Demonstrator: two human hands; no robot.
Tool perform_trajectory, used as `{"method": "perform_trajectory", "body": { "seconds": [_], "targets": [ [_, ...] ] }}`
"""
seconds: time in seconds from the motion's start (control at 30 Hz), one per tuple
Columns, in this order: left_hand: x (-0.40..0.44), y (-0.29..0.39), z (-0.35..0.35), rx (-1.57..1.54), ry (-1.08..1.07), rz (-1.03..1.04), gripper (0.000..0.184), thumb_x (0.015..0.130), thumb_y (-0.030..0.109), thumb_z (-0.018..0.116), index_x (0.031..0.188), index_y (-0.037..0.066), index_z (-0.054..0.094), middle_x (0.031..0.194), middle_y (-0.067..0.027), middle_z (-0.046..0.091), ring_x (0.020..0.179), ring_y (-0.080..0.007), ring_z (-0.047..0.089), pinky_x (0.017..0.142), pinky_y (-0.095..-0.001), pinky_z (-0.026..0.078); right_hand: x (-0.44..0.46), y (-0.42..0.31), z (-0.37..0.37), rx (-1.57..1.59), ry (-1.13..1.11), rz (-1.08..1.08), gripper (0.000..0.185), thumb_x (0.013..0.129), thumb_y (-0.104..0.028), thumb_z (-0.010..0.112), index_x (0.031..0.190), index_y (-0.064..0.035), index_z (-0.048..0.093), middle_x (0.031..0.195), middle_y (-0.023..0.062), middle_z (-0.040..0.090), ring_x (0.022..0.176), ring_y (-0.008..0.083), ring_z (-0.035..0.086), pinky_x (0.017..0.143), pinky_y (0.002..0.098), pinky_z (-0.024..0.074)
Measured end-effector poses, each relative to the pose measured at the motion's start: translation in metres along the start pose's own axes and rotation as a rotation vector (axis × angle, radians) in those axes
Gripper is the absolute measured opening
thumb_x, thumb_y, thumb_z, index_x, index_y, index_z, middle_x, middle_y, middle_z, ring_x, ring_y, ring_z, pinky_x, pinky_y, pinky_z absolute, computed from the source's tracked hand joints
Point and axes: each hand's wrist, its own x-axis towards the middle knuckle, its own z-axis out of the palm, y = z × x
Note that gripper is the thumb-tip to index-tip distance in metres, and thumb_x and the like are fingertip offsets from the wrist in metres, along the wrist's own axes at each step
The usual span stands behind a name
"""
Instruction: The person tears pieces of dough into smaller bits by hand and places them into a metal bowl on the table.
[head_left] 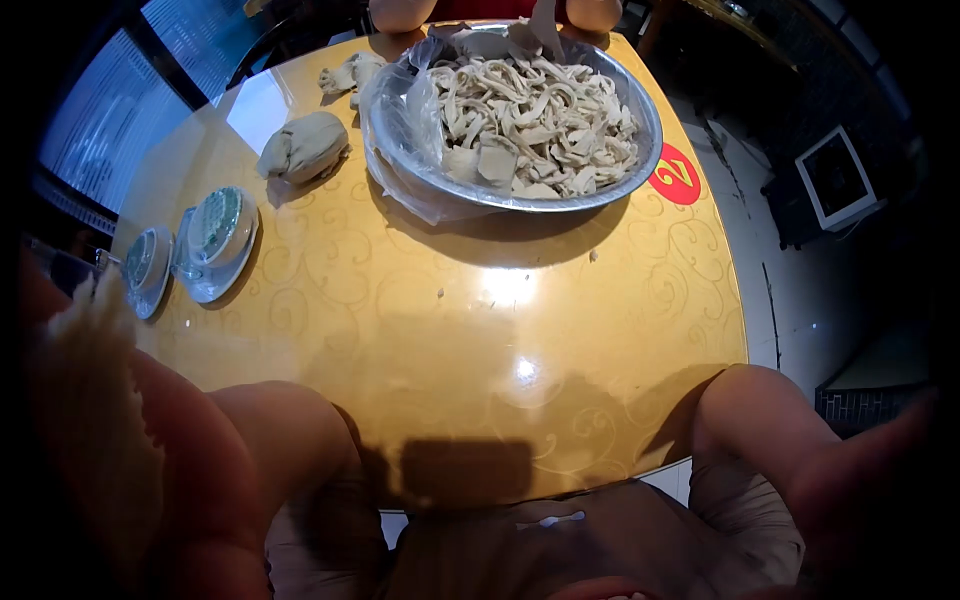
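Observation:
My left hand [190,450] is raised close to the camera at the left edge, blurred and dark. It holds a pale, ragged-edged piece [95,390] of what looks like the same stuff as in the basin. At the right edge my right hand [870,465] is also raised and close, its fingers lost in shadow. Both forearms rest at the near side of the table. Beyond them, a large metal basin [648,150] lined with clear plastic holds a heap of pale, torn strips [540,115].
A pale wrapped lump [303,147] and a smaller lump [350,73] lie left of the basin on the yellow table [590,330]. Plastic-wrapped dishes [215,235] stand at the table's left. Another person's arms [403,12] rest at the far edge.

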Motion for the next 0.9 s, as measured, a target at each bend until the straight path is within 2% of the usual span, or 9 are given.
{"method": "perform_trajectory", "body": {
  "seconds": [0.7, 0.9],
  "targets": [
    [0.028, -0.009, 0.018, -0.067, -0.002, -0.028, 0.075, 0.066, 0.009, 0.051, 0.137, -0.005, 0.029, 0.117, -0.018, 0.044, 0.093, -0.0189, 0.045, 0.086, -0.0324, 0.039, 0.002, 0.013, -0.011, -0.025, -0.009, 0.107, 0.028, 0.09, -0.01, 0.051, 0.115, 0.0005, 0.057, 0.11, 0.0108, 0.06, 0.097, 0.0164, 0.059, 0.086, 0.0291, 0.0441],
    [0.041, -0.039, 0.049, -0.219, -0.015, -0.162, 0.076, 0.066, 0.009, 0.05, 0.137, -0.005, 0.028, 0.117, -0.0182, 0.044, 0.093, -0.019, 0.044, 0.086, -0.0325, 0.038, 0.006, 0.037, -0.017, -0.017, -0.018, 0.198, 0.028, 0.089, -0.007, 0.051, 0.115, 0.0026, 0.056, 0.11, 0.0125, 0.059, 0.095, 0.0168, 0.059, 0.084, 0.0278, 0.0455]
  ]
}}
